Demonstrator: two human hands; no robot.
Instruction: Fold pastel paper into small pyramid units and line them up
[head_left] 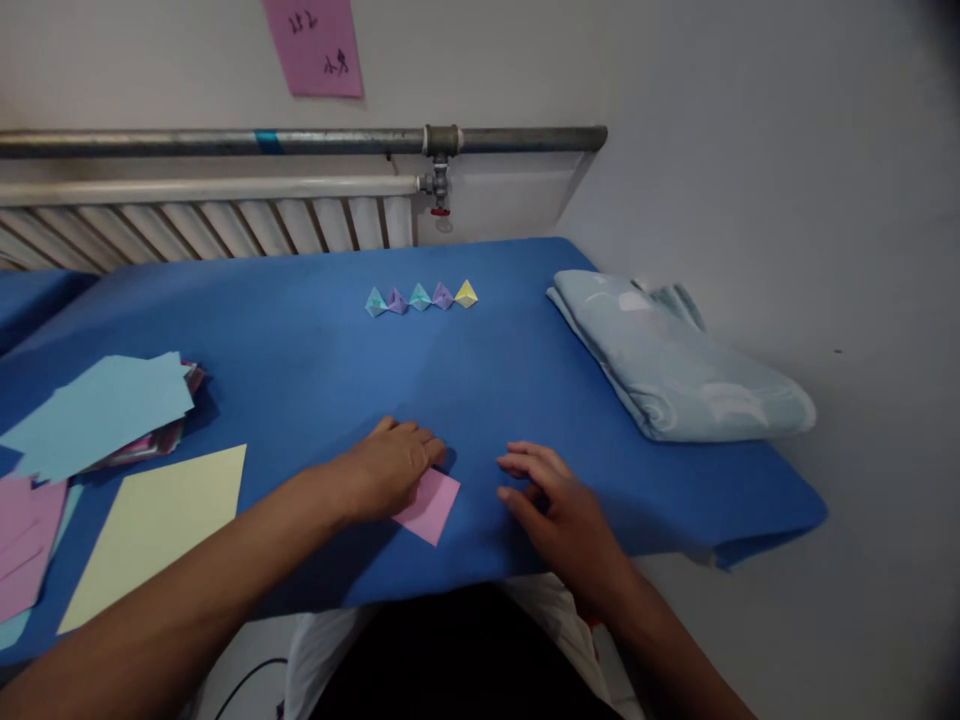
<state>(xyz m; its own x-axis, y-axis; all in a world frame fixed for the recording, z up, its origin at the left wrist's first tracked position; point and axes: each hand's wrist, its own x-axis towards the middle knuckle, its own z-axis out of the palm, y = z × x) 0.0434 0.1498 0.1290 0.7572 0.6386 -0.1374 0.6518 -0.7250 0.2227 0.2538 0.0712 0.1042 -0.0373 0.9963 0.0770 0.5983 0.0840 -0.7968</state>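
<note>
- At the near left of a blue-covered table (315,345), one pale yellow sheet (161,525) lies flat beside loose pink sheets (22,550), at least three by their edges, with light blue paper beneath.
- One small pink paper (433,508) lies near the table's front edge, partly under the left hand (397,468), whose fingers bend down over it; whether that grip pinches or only presses cannot be told.
- Just to the right, the right hand (556,515) is apart from the paper, fingers loosely curled, its grip fairly wide and nothing visible in it.
- Farther back at left sits one stack of light blue sheets (105,410), too closely layered to count, with reddish paper below; one folded blanket (675,365) occupies the right.
- Toward the far edge, five folded pieces (420,297) stand in a row: two light blue, two purple, one yellow. Five appear finished; the pink paper, without their pointed form, looks unfinished, and many sheets are unused.
- Behind, one radiator (251,228), one valve (440,183) and one handwritten pink note (319,45) line the wall.
</note>
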